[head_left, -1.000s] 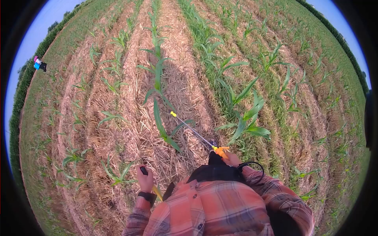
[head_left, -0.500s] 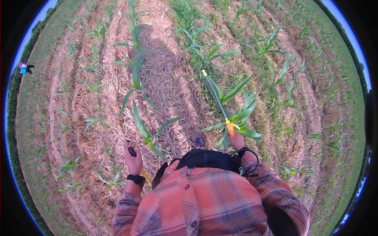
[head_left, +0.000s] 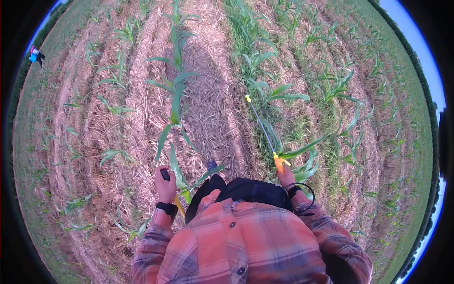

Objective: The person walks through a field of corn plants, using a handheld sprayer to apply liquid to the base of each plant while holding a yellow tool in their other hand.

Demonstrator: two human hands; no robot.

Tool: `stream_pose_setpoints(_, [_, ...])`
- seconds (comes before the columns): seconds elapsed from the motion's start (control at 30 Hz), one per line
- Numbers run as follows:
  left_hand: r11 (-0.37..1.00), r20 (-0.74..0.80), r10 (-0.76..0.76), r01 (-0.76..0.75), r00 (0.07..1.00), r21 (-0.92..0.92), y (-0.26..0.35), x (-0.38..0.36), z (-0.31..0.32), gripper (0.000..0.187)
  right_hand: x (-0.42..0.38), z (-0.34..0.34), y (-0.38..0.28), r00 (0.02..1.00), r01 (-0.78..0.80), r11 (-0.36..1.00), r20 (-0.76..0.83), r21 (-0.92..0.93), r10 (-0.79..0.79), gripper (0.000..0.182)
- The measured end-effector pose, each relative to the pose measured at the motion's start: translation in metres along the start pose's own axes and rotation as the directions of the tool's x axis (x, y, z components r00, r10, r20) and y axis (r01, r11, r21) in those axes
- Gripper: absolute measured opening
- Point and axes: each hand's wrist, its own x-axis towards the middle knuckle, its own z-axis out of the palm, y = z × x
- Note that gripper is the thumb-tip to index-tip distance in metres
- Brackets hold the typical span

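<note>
My right hand [head_left: 286, 177] is closed around the orange handle of a spray wand [head_left: 278, 164]. Its thin metal tube slants forward and left to a yellow nozzle [head_left: 248, 98], over the weedy edge of a maize row. On the other side, my left hand [head_left: 166, 186] grips a pump lever [head_left: 179, 207]. The lever's black end pokes out above my fist and its yellow bar shows below my wrist. A young maize plant [head_left: 176, 173] stands just right of my left hand. Whatever the lever joins is hidden behind my body.
Rows of young maize [head_left: 177, 90] run ahead on both sides. Between them lies a straw-covered strip [head_left: 208, 94] with my shadow on it. Green weeds [head_left: 243, 47] crowd the row to the right. A patterned shoe [head_left: 211, 165] shows below me. Far left stands another person [head_left: 35, 55].
I have moved forward along the row, and the nearest plants sit closer to my body. A shoe now shows further left. Both hands keep their grips; the wand has shifted slightly.
</note>
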Motion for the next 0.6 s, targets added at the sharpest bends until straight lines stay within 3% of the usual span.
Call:
stream_pose_setpoints(0.1, [0.985,0.015,-0.137,0.138,0.99,-0.108,0.008,0.021,-0.02,0.022,0.03,0.008,-0.038,0.991,0.117,0.987,0.073,-0.111,-0.11,0.028])
stream_pose_setpoints(0.23, [0.983,0.021,-0.152,0.154,0.988,-0.104,0.008,0.062,-0.018,0.021,0.07,0.009,-0.116,0.954,0.166,0.982,0.268,-0.085,-0.138,0.03])
stream_pose_setpoints(0.4, [0.979,0.026,-0.163,0.165,0.986,-0.121,-0.001,0.095,-0.011,0.02,0.098,0.024,-0.151,0.88,0.314,0.948,0.39,-0.045,-0.272,0.032])
stream_pose_setpoints(0.5, [0.971,0.026,-0.174,0.176,0.984,-0.164,0.016,0.114,-0.009,0.02,0.115,0.022,-0.162,0.847,0.311,0.95,0.446,0.025,-0.289,0.031])
stream_pose_setpoints(0.57, [0.95,0.034,-0.262,0.264,0.964,-0.164,0.044,0.13,-0.005,0.019,0.137,0.022,-0.158,0.846,0.294,0.955,0.455,0.032,-0.276,0.031])
stream_pose_setpoints(0.6, [0.977,-0.029,-0.177,0.172,0.984,-0.125,0.024,0.14,0.003,0.019,0.149,0.025,-0.154,0.846,0.277,0.96,0.464,0.038,-0.263,0.031])
